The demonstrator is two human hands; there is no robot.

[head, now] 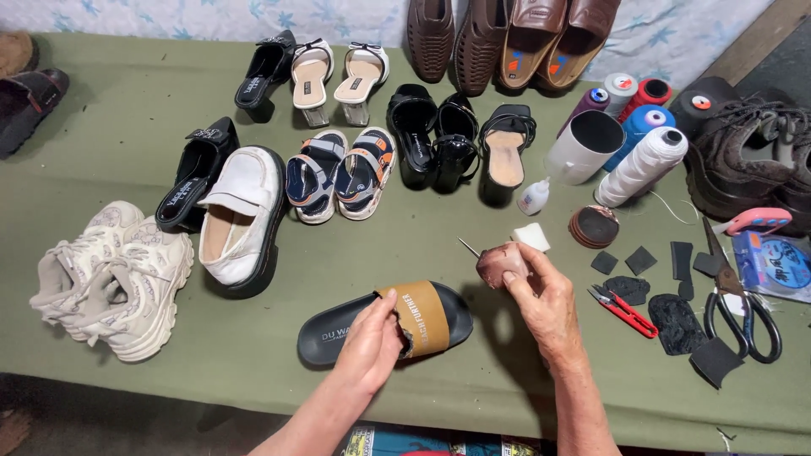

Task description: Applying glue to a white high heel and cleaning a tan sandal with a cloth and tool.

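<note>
- My left hand [369,344] comes in from the bottom edge, forearm angled up and to the right, back of hand up.
- Left fingers [390,314] curled down, thumb side pinching, hand closed in a grip.
- My right hand [541,295] sits higher and further right, well apart from the left, forearm running almost straight up from the bottom edge.
- Right wrist bent slightly inward, back of hand facing up.
- Right fingertips [515,274] bunched and closed in a grasp at the upper left of the hand.
- Both forearms bare.
</note>
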